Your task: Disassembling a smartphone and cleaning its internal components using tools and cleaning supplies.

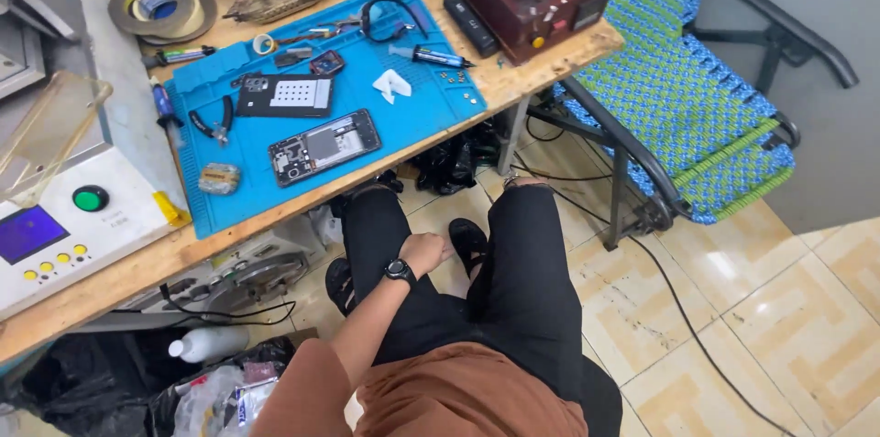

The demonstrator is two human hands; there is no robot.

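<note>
One hand (423, 254) in view, the left, with a black wristwatch (398, 270), curled loosely into a fist on the left knee, pinching nothing; right hand out of sight. Up and to the left of it, on the blue mat (431, 102) over the wooden table (513, 79): one pair of black pliers (213, 121), two opened phones, the upper (285, 95) lying level, the nearer (324, 145) with its long axis tilted up to the right, one syringe (431, 55) farther right.
</note>
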